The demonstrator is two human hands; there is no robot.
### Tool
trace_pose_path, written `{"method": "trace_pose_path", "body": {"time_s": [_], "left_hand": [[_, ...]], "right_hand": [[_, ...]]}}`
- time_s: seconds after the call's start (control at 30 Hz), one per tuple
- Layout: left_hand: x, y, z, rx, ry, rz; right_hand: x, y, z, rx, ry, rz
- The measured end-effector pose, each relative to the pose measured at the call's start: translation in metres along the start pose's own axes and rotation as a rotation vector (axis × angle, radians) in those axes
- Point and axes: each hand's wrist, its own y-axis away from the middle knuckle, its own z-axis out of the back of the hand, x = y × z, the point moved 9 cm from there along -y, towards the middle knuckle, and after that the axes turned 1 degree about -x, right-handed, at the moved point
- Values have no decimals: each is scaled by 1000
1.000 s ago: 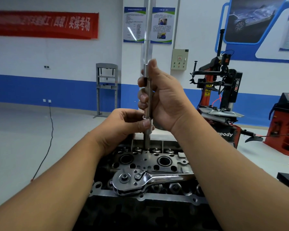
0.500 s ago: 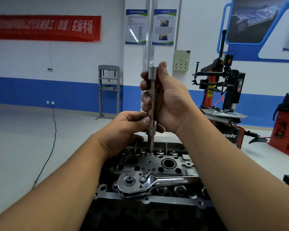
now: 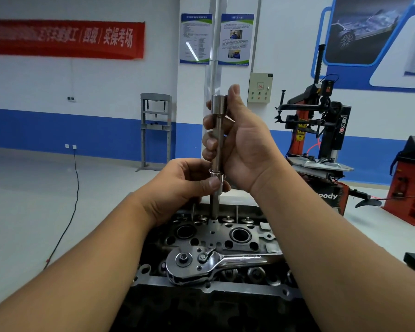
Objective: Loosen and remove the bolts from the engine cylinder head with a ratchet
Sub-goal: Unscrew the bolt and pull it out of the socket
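An upright extension bar was gripped by the right hand above the cylinder head, its lower socket pinched by the left hand fingers. The ratchet was laid flat on the cylinder head's near edge.

Two bare forearms are seen, with no sleeve reaching into view on either one. The left hand and the right hand are ungloved, and short, trimmed nails are shown on the thumbs. Broad palms and thick fingers are shown; no ring, watch or strap is worn.
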Motion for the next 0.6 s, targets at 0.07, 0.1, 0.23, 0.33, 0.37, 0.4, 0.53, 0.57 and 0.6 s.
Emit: {"method": "trace_pose_path", "body": {"time_s": [0.07, 0.1, 0.23, 0.33, 0.37, 0.4, 0.53, 0.57, 0.6], "left_hand": [[0, -1, 5, -48, -27, 12], [1, -1, 6, -54, -41, 21], [3, 2, -5, 75, 20, 44], [3, 2, -4, 67, 35, 41], [3, 1, -2, 45, 14, 32], [1, 1, 0, 15, -11, 27], [1, 0, 8, -78, -75, 46], [2, 1, 6, -57, -65, 56], [3, 1, 3, -18, -38, 66]], "right_hand": [[2, 1, -1, 14, 21, 30], [2, 2, -2, 24, 29, 39], [2, 1, -4, 32, 42, 27], [0, 0, -4, 18, 40, 1], [0, 0, -3, 12, 37, 1], [0, 0, -2, 10, 35, 8], [1, 1, -4, 41, 43, 37], [0, 1, -5, 49, 51, 31], [-1, 1, -5, 52, 60, 22]]}}
